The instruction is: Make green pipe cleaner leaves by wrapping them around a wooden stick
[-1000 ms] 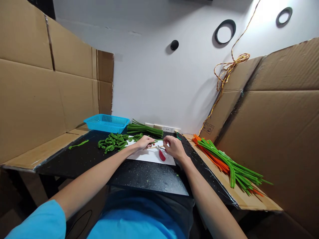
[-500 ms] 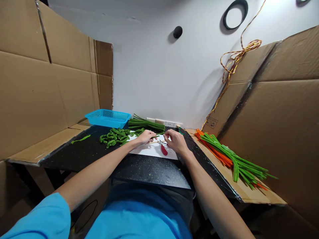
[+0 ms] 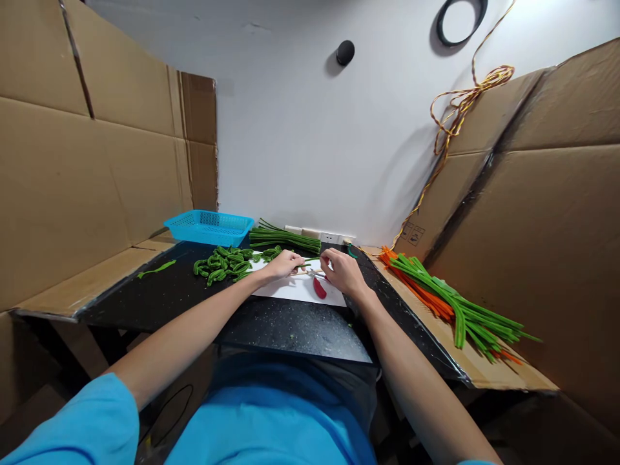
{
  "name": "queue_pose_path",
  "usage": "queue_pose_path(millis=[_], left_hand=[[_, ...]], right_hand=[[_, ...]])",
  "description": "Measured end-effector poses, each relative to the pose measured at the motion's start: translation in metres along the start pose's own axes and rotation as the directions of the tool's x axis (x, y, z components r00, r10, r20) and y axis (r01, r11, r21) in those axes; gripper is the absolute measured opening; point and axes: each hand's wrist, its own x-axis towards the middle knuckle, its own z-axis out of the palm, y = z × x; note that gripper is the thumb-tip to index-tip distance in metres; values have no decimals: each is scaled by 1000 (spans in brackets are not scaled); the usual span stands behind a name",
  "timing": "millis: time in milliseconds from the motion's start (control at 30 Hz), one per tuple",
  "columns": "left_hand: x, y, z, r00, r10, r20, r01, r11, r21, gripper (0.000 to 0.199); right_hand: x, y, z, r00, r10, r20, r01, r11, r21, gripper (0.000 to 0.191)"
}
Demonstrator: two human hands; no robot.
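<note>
My left hand (image 3: 285,264) is closed in a pinch on one end of a thin green pipe cleaner (image 3: 310,259) above a white sheet (image 3: 285,289). At its other end, my right hand (image 3: 343,271) has its fingers pinched together. Under my right hand lies a red-handled cutting tool, pliers or scissors (image 3: 319,288), partly covered. A thin pale stick (image 3: 293,276) rests on the sheet below my left fingers. To the left sits a heap of looped green pipe-cleaner pieces (image 3: 225,265). Behind my hands is a bundle of straight dark green stems (image 3: 285,239).
A blue plastic basket (image 3: 209,228) stands at the back left of the black table (image 3: 295,329). Bright green strips (image 3: 465,310) and orange strips (image 3: 421,292) lie on cardboard at right. One flat green strip (image 3: 155,269) lies at left. Cardboard walls (image 3: 87,181) flank both sides.
The view has shifted slightly. Both hands hold nearly the same place, with the green pipe cleaner still between them; my right fingers have turned a little.
</note>
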Motion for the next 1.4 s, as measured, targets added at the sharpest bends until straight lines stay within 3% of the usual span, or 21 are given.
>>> queue_pose_path(millis=[167,400,500,600,667,767,900,967,1133,1267,1400], left_hand=[[3,-8,-4,995,75,-73,-67,993,99,31],[6,-7,-10,997,80,-12,-78,993,88,37],[7,-9,-11,991,132,8,-131,984,122,37],[4,-8,-12,984,158,79,-164,983,78,37],[0,-4,-13,981,117,157,-116,993,-16,36],[-6,6,-15,960,65,272,-40,995,-96,37],[-9,11,-18,952,52,302,-13,991,-130,42],[-8,8,-19,961,40,272,-5,992,-129,44],[-4,-7,-14,989,105,100,-111,993,50,55],[-8,-8,-5,989,144,42,-147,986,75,70],[-11,-2,-1,962,272,-2,-263,930,255,52]], right_hand=[[2,0,1,999,-26,31,22,991,133,16],[6,-3,-5,997,-22,80,-10,926,378,22],[7,-7,-14,985,-12,170,-70,883,464,26],[6,-6,-22,952,6,305,-187,801,569,28],[4,-1,-24,925,14,380,-270,728,630,28],[1,8,-21,908,-8,418,-330,600,728,29],[0,11,-13,886,-46,461,-389,468,794,34],[1,10,-10,886,-9,463,-396,505,767,32],[4,15,-3,953,140,268,-272,781,562,19],[5,25,4,971,153,181,-227,827,515,20],[5,26,8,980,173,102,-201,836,511,24]])
